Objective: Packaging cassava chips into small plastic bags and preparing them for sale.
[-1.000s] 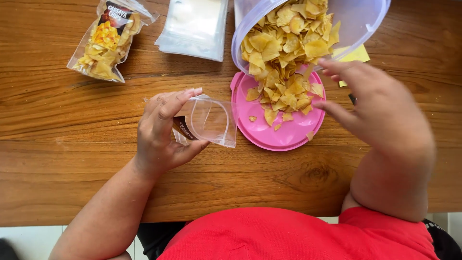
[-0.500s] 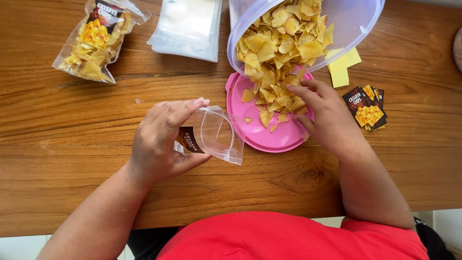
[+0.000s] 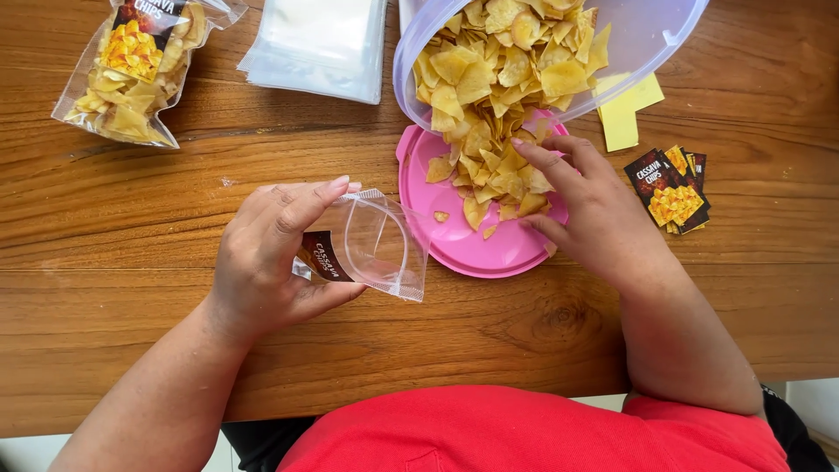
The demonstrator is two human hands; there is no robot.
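The left hand (image 3: 262, 262) pinches a small clear plastic zip pouch (image 3: 371, 245), mouth gaping toward three o'clock, above the wooden surface (image 3: 131, 201). At two o'clock from it, the right hand (image 3: 594, 214) rests curled fingers on yellow chips (image 3: 489, 166) spilling from a tipped clear tub (image 3: 647, 35) onto a pink round lid (image 3: 472, 249).

Wooden table (image 3: 131, 288), pink lid (image 3: 489, 249), filled chip bag (image 3: 131, 74), empty bag stack (image 3: 319, 48), label cards (image 3: 671, 190), yellow notes (image 3: 625, 118)

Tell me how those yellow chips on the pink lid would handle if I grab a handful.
The chips look thin and curled, so probably light and brittle; a tight squeeze may snap them. Heaped loosely on the pink lid under the right hand, some would likely slide off.
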